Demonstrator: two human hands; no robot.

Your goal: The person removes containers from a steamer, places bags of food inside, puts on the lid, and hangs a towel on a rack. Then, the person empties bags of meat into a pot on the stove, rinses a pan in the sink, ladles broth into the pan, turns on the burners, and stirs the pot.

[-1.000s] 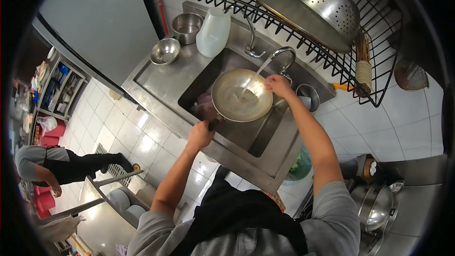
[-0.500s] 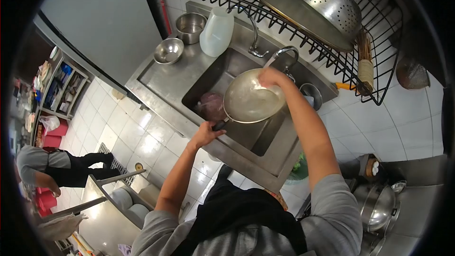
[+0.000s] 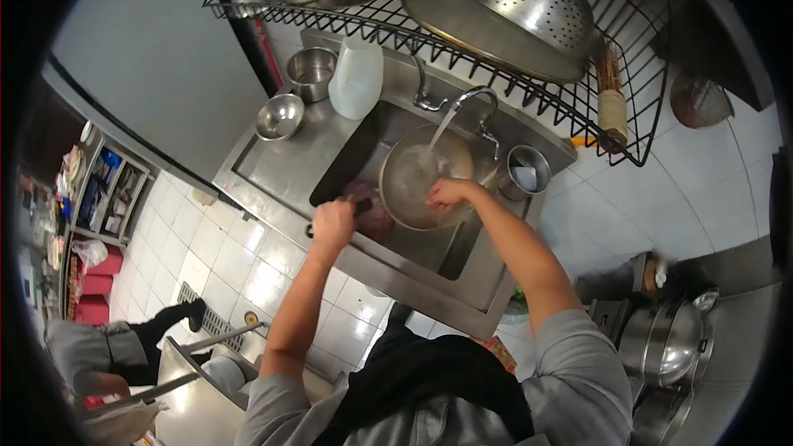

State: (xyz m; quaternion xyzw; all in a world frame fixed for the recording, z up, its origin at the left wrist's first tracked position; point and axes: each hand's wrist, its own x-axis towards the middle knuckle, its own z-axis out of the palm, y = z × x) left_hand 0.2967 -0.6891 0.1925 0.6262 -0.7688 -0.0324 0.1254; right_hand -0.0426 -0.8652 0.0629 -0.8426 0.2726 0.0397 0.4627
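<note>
A round metal frying pan (image 3: 402, 173) is held inside the steel sink (image 3: 458, 260), tilted, with water in it. My left hand (image 3: 332, 225) is closed around its black handle at the sink's front left. Over the pan's lower right side is my right hand (image 3: 448, 193), its fingers curled toward the inner surface; whatever they may hold is hidden. A stream from the curved faucet (image 3: 479, 92) falls into the pan. Beneath the pan's left edge, partly covered, lies a reddish bundle (image 3: 380, 221) that looks wrapped in plastic.
Left of the sink stand a white plastic jug (image 3: 357, 83), a steel pot (image 3: 311, 74) and a steel bowl (image 3: 280, 117). A metal container (image 3: 525, 172) sits on the right. Overhead, a black wire rack (image 3: 496, 58) holds a colander (image 3: 537, 12). Another person (image 3: 107, 351) is at far left.
The pan has shifted left and lower, now under the running water. My left hand has turned on the handle. My right hand has moved from the pan's far rim to its near right side.
</note>
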